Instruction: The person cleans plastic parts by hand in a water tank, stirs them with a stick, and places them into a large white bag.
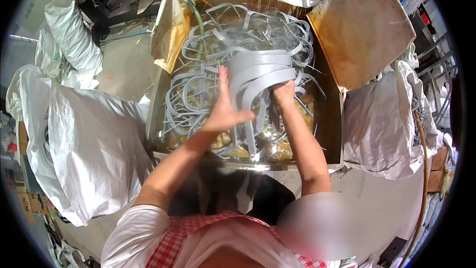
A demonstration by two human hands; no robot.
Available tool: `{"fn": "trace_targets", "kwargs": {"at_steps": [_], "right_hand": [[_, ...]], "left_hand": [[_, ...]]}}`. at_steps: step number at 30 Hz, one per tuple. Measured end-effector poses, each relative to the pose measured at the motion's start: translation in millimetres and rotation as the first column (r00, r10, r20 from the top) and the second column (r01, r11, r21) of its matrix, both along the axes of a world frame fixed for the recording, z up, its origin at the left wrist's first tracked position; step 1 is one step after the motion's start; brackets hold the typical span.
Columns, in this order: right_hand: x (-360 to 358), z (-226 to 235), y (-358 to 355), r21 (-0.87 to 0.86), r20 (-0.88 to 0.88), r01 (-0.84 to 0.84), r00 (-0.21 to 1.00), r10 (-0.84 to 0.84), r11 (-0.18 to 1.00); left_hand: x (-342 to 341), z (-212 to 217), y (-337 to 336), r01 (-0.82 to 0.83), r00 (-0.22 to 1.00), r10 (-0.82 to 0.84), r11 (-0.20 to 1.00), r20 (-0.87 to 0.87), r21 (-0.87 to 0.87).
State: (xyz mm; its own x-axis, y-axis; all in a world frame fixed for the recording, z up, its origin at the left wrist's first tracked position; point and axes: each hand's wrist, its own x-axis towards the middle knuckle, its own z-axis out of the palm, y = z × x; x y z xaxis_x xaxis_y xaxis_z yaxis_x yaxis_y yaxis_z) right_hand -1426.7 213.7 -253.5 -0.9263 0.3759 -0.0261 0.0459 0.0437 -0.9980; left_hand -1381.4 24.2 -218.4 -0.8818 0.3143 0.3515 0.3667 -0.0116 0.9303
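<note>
A bundle of grey curved plastic strips [263, 69] is raised above a metal tub [339, 134] that contains water. My right hand [284, 94] grips the bundle at its right side, its fingers partly hidden behind the strips. Along the bundle's left side is my left hand [224, 113], open, with fingers stretched up and thumb held apart. Whether its palm touches the strips I cannot tell. Many more loose grey strips [191, 94] lie tangled in the tub beneath and behind the bundle. Water splashes at the tub's far side, and yellowish material shows at the bottom.
White woven sacks [94, 144] stand left of the tub, and another white sack [379, 124] stands at its right. Stained panels rise at the far corners, one on the left [171, 27], one on the right [364, 27]. A green hose [197, 17] enters the tub's far left.
</note>
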Motion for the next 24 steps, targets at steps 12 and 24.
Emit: {"fn": "trace_targets", "kwargs": {"at_steps": [12,24], "right_hand": [[42.5,18.5,33.0,-0.736,-0.359,-0.626,0.684,0.635,0.259],[52.9,-55.0,42.2,0.903,0.41,-0.427,0.829,0.38,-0.043]], "left_hand": [[-28.0,-12.0,-20.6,-0.232,0.631,-0.194,0.877,0.751,0.421],[-39.6,23.1,-61.8,-0.454,0.89,0.444,0.879,-0.102,-0.142]]}}
